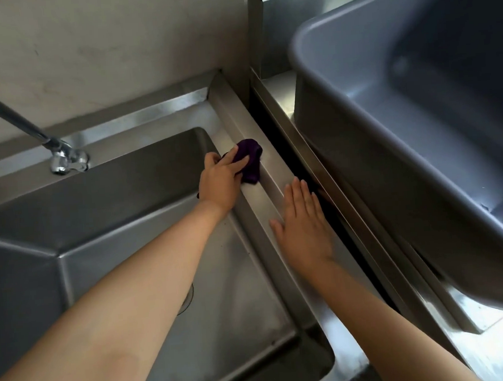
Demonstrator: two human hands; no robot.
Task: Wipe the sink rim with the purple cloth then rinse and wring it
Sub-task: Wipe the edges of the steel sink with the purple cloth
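The purple cloth (250,160) sits bunched on the right-hand sink rim (269,190), toward its far end. It lies under and just beyond the fingers of the left grip (221,179), on their right side. That grip curls round the cloth, with fingers laid over its top and the thumb at its left edge, pressing it onto the steel. The right grip (303,231) rests nearer on the same rim, apart from the cloth. It lies flat, palm down, with fingers straight and close together, pointing far along the rim.

The wad is longer than wide. Its long axis runs near to far, roughly in line with the rim, and its near end trails down beside the left grip's knuckles.

The rim belongs to a stainless steel sink whose deep basin (145,215) lies to the left. A drain (189,298) is partly hidden by the left forearm. A chrome faucet (63,161) stands on the far ledge, below a pale wall (100,46). A dark gap separates the rim from a steel desk (281,96) on the right, which carries a large grey tub (375,152).
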